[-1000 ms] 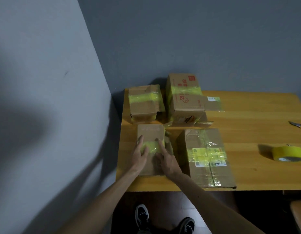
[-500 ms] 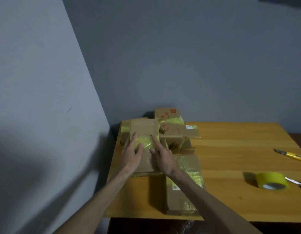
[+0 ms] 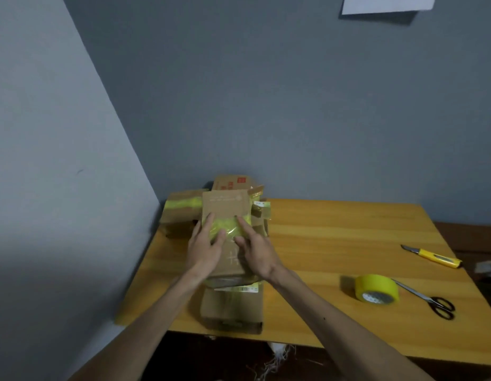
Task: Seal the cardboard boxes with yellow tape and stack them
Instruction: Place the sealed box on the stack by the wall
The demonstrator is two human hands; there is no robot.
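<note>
Grip: left hand (image 3: 204,250) and right hand (image 3: 257,253), fingers straight, squeeze the taped box (image 3: 225,205); weak palm pressure could drop it crooked.

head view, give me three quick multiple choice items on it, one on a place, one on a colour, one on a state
1. Where is the yellow tape roll?
A. on a box
B. on the table, beside the scissors
C. in a hand

2. What colour is the utility knife handle?
A. red
B. black
C. yellow

3. What touches the small cardboard box?
A. both the left hand and the right hand
B. only one hand
C. nothing

Answers: 1 B, the roll sits on the wood next to the scissors' blades; 2 C, its body is bright yellow; 3 A, fingers of both hands lie on its taped top.
</note>
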